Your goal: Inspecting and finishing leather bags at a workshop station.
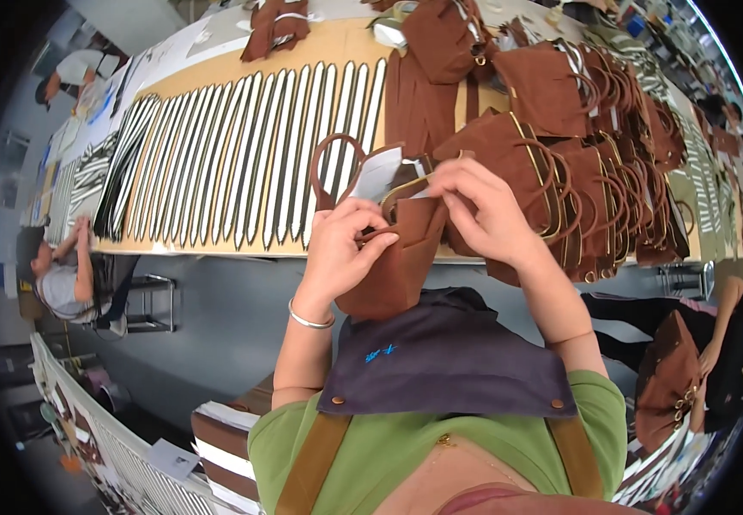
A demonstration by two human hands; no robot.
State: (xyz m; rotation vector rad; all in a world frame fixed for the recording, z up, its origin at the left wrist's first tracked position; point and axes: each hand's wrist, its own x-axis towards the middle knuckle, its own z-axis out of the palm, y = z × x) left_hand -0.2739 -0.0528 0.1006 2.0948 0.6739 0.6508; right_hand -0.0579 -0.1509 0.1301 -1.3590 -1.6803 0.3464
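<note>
A brown handbag (393,279) hangs at the table's front edge between my two hands, its opening turned up. Above its rim stand a curved brown handle (318,176) and a white sheet (378,172); part of a zipper shows at the opening. My left hand (350,247), a silver bangle on its wrist, pinches the bag's near left rim between thumb and fingers. On the right side of the opening, the bent fingers of my right hand (479,210) grip the bag's upper edge. The inside of the bag is mostly hidden by my fingers.
Long black-and-white strips (251,163) lie in a row across the table at left. Many brown handbags (552,184) crowd the right side. One person (71,287) sits at the far left; another at the right holds a brown bag (667,382).
</note>
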